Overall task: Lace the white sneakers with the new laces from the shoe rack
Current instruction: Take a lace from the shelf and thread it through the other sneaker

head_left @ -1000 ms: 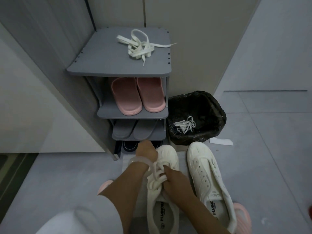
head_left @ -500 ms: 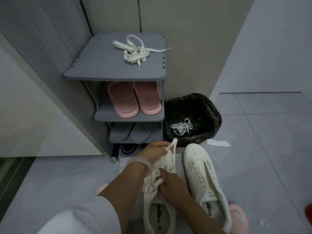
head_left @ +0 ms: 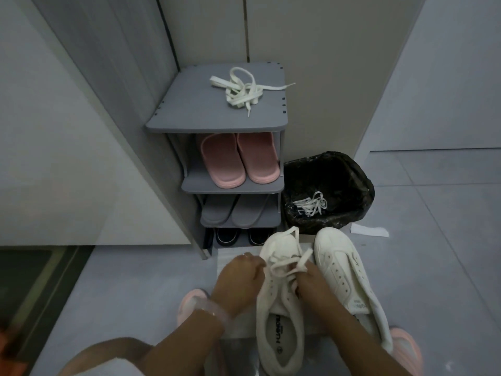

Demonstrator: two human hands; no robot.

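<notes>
Two white sneakers stand side by side on the floor, toes toward the shoe rack (head_left: 217, 123). The left sneaker (head_left: 279, 316) carries a lace (head_left: 284, 267) threaded through its eyelets; the right sneaker (head_left: 344, 275) has bare eyelets and lies just beside it, sides near touching.

Left hand (head_left: 238, 280): fingers curled tight at the left sneaker's outer edge, beside the eyelets; they appear to pinch a lace strand, though the contact point is hidden by the knuckles. Right hand (head_left: 311, 283): fingers curled over the tongue area, gripping a loop of the lace, which rises just beyond the fingertips. A free lace end arcs over the toe cap, ahead of both hands.

Spare laces (head_left: 244, 90) lie in a loose tangle on the rack's top shelf, well beyond the fingers, one end reaching past the shelf's right edge. Pink slippers (head_left: 238, 158) occupy the shelf below.

A black-lined bin (head_left: 349, 169) stands ahead and right of the right hand, touching the rack's side, with old laces (head_left: 311, 206) inside. Its rim lies close to both toe caps. Open floor extends right of the right sneaker; a wall panel closes the left side beyond the left hand.
</notes>
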